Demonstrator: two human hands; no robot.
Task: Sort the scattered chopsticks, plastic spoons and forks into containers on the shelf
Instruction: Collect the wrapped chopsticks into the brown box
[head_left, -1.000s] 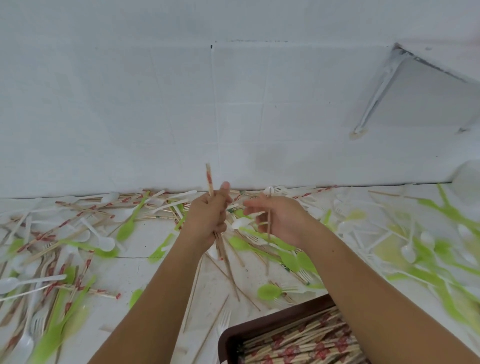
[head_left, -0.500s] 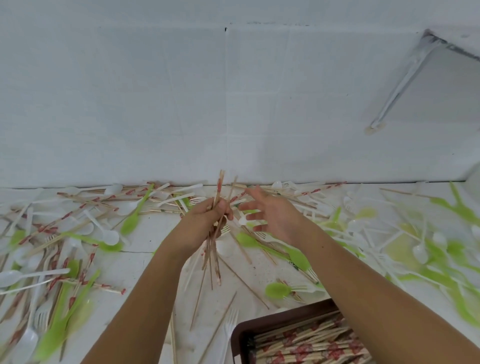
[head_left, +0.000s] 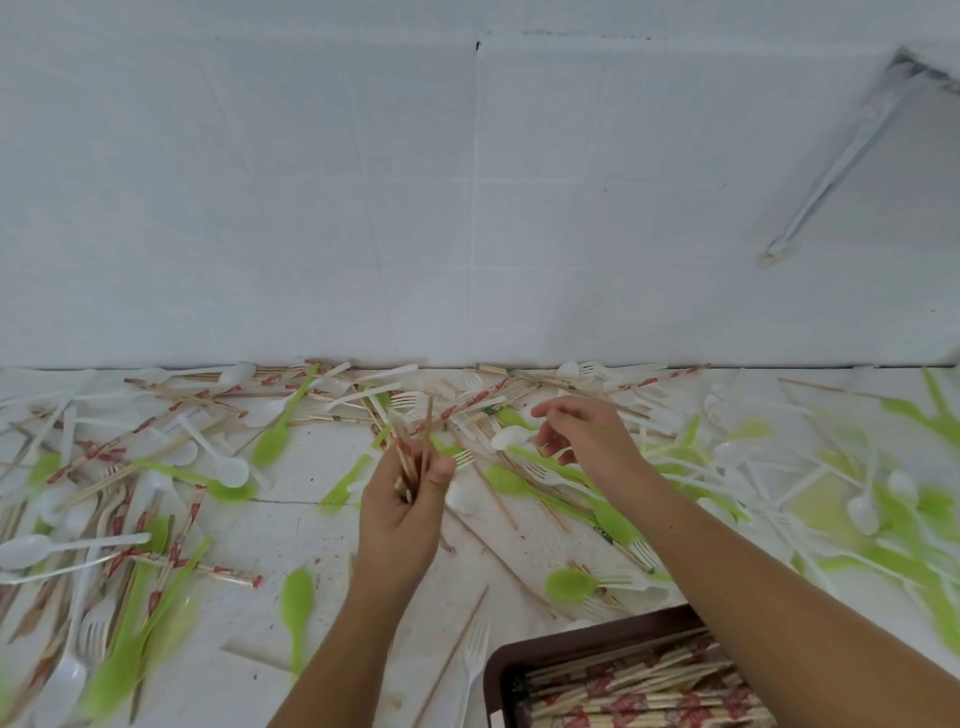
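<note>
My left hand (head_left: 402, 506) grips a small bundle of chopsticks (head_left: 410, 447), their tips sticking up toward the wall. My right hand (head_left: 582, 441) hovers just right of it over the pile, fingers loosely curled and holding nothing, close to a white spoon (head_left: 511, 438). Chopsticks, white and green plastic spoons and forks lie scattered across the white shelf (head_left: 311, 525). At the bottom right stands a dark brown tray (head_left: 506, 670) filled with chopsticks, partly hidden by my right forearm.
A white wall (head_left: 467, 208) rises directly behind the shelf. A dense heap of green and white cutlery (head_left: 857, 493) covers the right side. A green spoon (head_left: 298, 605) and a white fork (head_left: 475, 654) lie near the tray.
My left hand has drawn back toward me and turned palm-up with the chopstick bundle. My right hand has let go and moved right, over the white spoon.
</note>
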